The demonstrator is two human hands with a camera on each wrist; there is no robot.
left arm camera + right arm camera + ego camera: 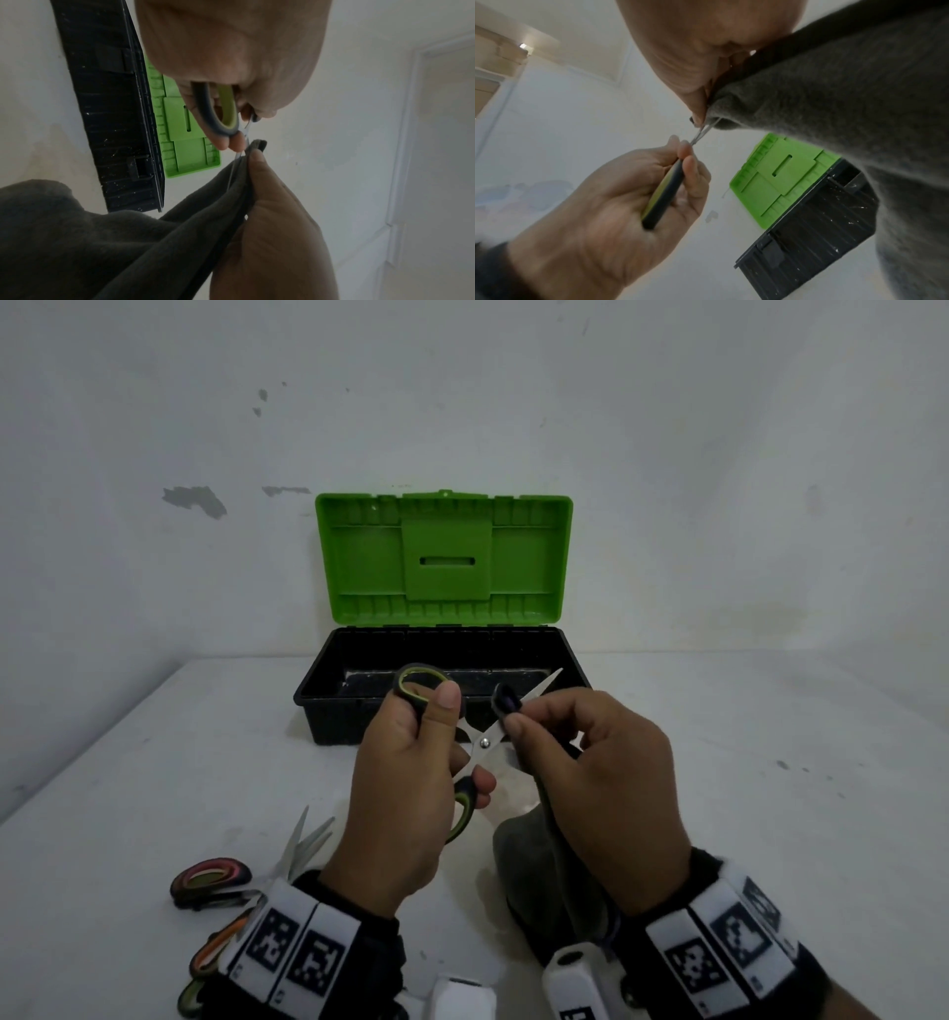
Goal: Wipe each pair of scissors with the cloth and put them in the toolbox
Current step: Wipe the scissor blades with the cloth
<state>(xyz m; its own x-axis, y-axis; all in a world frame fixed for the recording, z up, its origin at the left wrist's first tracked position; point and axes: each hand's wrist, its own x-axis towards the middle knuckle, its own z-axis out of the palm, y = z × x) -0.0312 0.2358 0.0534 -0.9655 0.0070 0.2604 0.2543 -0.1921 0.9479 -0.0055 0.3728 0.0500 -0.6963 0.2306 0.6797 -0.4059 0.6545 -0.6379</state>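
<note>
My left hand (411, 762) grips a pair of scissors (484, 742) by its black-and-green handles, and the blades are spread apart. The grip on the handle (664, 194) shows from below in the right wrist view. My right hand (590, 762) pinches a fold of the dark grey cloth (554, 875) around one blade near the pivot. The other blade tip points up and right over the toolbox. The rest of the cloth (102, 243) hangs down to the table. The toolbox (334, 721) stands behind my hands, its green lid (447, 557) raised and its black base holding nothing that I can see.
Several more pairs of scissors lie at the near left of the white table, one red-handled (210, 880) and one orange-handled (215, 947), partly hidden by my left wrist. A white wall stands right behind the toolbox. The table's left edge (77, 742) runs diagonally.
</note>
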